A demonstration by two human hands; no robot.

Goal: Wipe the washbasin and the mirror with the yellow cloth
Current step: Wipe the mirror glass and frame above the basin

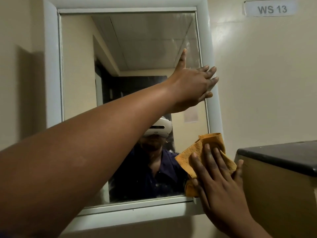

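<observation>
here right hand [221, 170] flat on yellow cloth [208, 158], hiding mirror [130, 69] corner; left hand [192, 83] flat on frame.

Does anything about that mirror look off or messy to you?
Mostly the glass: the mirror shows hazy smears near its upper right corner and pale specks low down, beside the yellow cloth. Nothing looks broken or crooked.

The rectangular glass mirror [130, 69] is glossy with hazy streaks, its pale painted frame [51, 69] smooth and semi-gloss, the crumpled yellow-orange cloth [211, 152] finely pitted and matt, the cream wall [265, 74] matt.
</observation>
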